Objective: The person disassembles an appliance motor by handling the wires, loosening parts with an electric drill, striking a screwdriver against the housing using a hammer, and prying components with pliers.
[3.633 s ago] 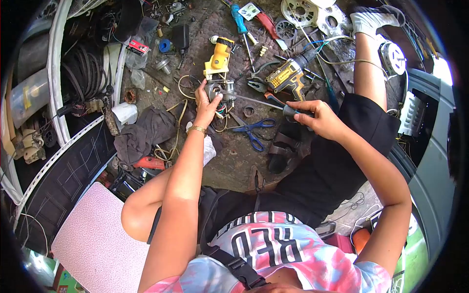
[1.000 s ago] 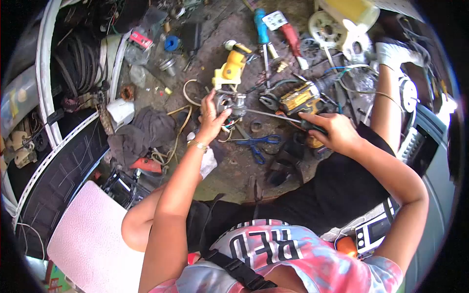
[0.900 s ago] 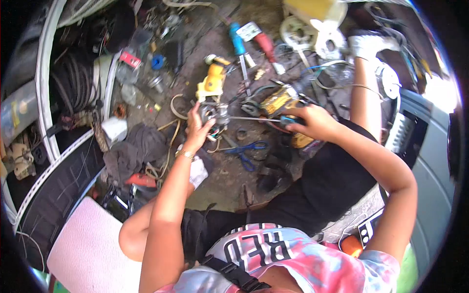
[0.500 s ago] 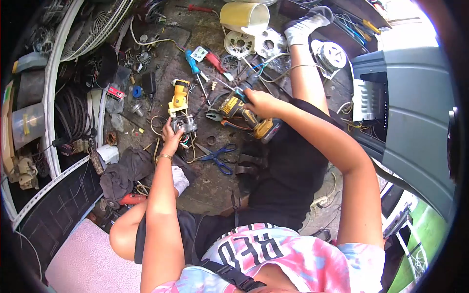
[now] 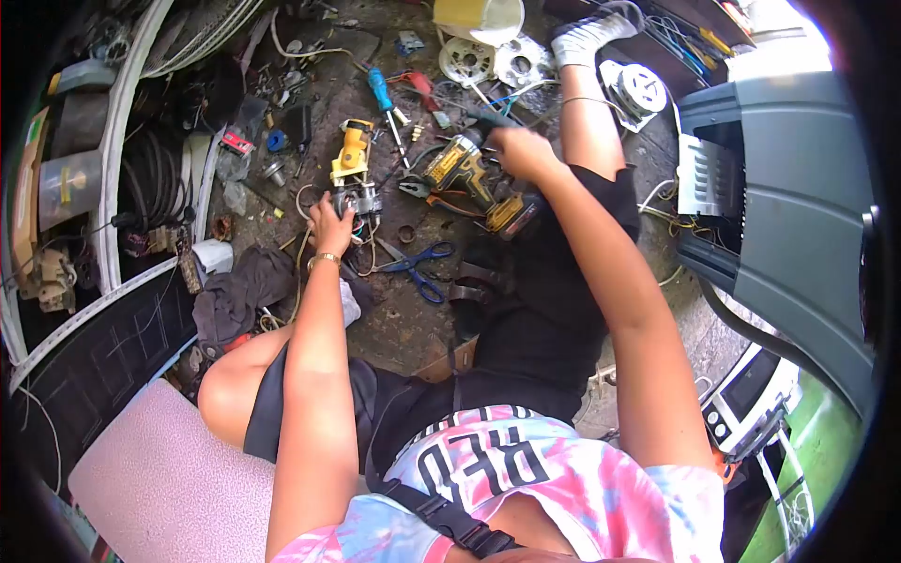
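Observation:
My left hand (image 5: 332, 225) is wrapped round a small metal motor assembly (image 5: 364, 201) with coloured wires, joined to a yellow plastic housing (image 5: 354, 148). My right hand (image 5: 522, 150) is closed beside the front end of a yellow and black cordless drill (image 5: 457, 173); what it grips, if anything, is hidden. The drill lies on the floor with its battery toward my knee. Pliers (image 5: 427, 192) lie just left of the drill. Blue-handled scissors (image 5: 422, 267) rest below the motor assembly. A blue-handled screwdriver (image 5: 383, 92) lies above the pliers.
White round machine parts (image 5: 466, 60) and a yellowish container (image 5: 479, 17) stand at the top. A dark cloth (image 5: 246, 293) is left of my left forearm. My outstretched leg (image 5: 591, 122) and a grey cabinet (image 5: 798, 206) are on the right.
The screwdriver shaft that my right hand held against the motor assembly no longer shows. My right hand has moved away, up beside the drill's front. My left hand keeps hold of the assembly.

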Available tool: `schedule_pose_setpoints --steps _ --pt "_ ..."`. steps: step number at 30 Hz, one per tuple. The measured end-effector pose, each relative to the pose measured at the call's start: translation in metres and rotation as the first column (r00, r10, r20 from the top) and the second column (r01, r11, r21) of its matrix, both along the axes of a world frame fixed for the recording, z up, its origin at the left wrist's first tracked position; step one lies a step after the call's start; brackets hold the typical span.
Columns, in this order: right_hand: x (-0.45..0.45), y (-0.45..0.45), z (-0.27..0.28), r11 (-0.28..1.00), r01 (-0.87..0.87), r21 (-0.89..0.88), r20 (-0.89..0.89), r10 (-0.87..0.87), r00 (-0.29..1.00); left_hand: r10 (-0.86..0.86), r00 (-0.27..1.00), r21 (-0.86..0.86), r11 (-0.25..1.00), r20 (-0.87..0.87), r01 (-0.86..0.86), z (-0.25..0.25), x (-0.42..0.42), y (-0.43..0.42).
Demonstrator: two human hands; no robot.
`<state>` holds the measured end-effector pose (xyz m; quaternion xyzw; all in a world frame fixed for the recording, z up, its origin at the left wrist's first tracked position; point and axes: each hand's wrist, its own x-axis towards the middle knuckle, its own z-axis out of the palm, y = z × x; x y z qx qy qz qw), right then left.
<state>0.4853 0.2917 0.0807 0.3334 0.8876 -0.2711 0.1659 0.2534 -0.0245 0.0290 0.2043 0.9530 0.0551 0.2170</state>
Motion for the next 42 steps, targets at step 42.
schedule_pose_setpoints --steps 42 --pt "0.212 -0.057 -0.105 0.813 0.540 0.219 -0.673 -0.275 0.687 -0.578 0.772 0.185 0.755 -0.265 0.629 0.014 0.155 0.069"
